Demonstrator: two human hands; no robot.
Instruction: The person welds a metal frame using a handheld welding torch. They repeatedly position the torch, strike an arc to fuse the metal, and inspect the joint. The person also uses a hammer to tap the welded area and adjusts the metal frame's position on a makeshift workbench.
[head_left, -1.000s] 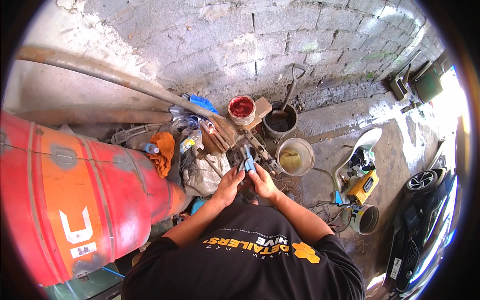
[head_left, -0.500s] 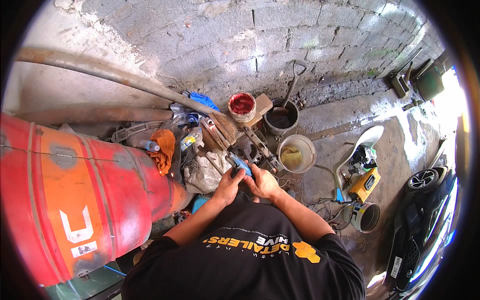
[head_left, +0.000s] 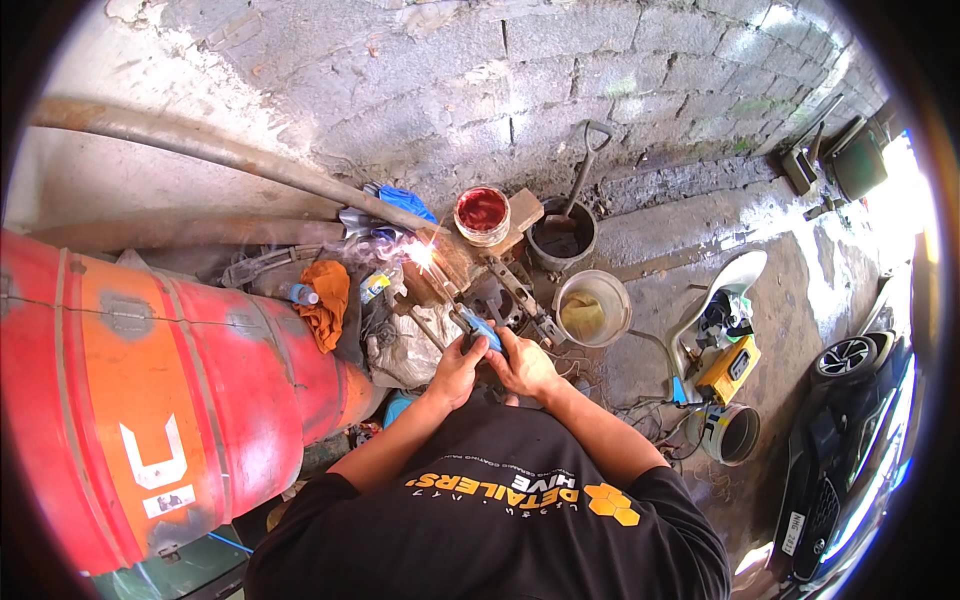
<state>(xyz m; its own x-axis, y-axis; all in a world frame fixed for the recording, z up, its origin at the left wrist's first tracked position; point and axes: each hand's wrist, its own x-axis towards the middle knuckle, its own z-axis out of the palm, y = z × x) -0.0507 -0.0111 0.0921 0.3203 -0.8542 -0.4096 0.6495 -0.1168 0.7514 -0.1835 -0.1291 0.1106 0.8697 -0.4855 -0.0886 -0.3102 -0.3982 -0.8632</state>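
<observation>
My left hand [head_left: 458,374] and my right hand [head_left: 523,366] are both closed around the blue grip of a welding electrode holder [head_left: 481,328]. Beyond the holder, a bright arc with sparks and smoke burns at metal bars [head_left: 424,272] lying by a brown wooden block [head_left: 457,262]. The glare hides the exact contact point. Close to my left hand is a crumpled pale plastic bag [head_left: 400,347]. Metal brackets [head_left: 518,285] lie just ahead of my right hand.
Around the work stand a tub of red paste [head_left: 483,212], a dark bucket with a shovel [head_left: 563,243] and a whitish bucket [head_left: 622,312]. A red-orange drum [head_left: 230,370] fills the left, beside an orange cloth [head_left: 325,305]. A yellow case [head_left: 731,370] and a car [head_left: 835,450] are at right.
A bright arc with sparks and smoke has appeared at the metal bars. Both hands keep nearly the same place on the electrode holder.
</observation>
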